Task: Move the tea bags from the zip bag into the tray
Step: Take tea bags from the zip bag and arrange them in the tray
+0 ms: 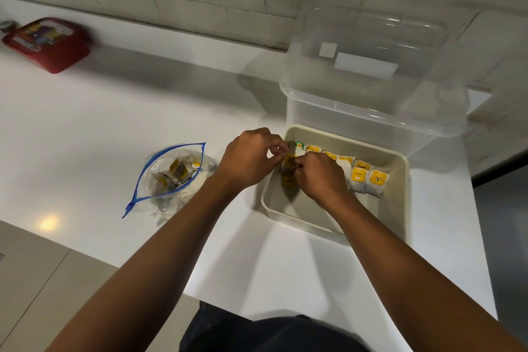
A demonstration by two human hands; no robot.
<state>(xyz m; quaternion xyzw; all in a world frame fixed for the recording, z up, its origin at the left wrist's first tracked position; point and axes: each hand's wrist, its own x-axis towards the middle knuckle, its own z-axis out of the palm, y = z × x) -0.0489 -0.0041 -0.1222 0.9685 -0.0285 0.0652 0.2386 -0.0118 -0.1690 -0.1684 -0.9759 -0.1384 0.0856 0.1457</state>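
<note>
A beige tray (400, 200) stands on the white counter, with a row of yellow-tagged tea bags (368, 178) leaning along its far side. Over the tray's left end, my left hand (248, 160) and my right hand (320, 177) both pinch a tea bag (289, 161) with a yellow tag. A tea bag with a green tag (299, 146) stands just behind them. To the left lies the open zip bag (171, 177) with a blue seal, holding several more tea bags.
A large clear plastic lidded container (368, 86) stands directly behind the tray. A red box (48, 43) lies at the far left by the brick wall. The counter's front edge runs below my arms.
</note>
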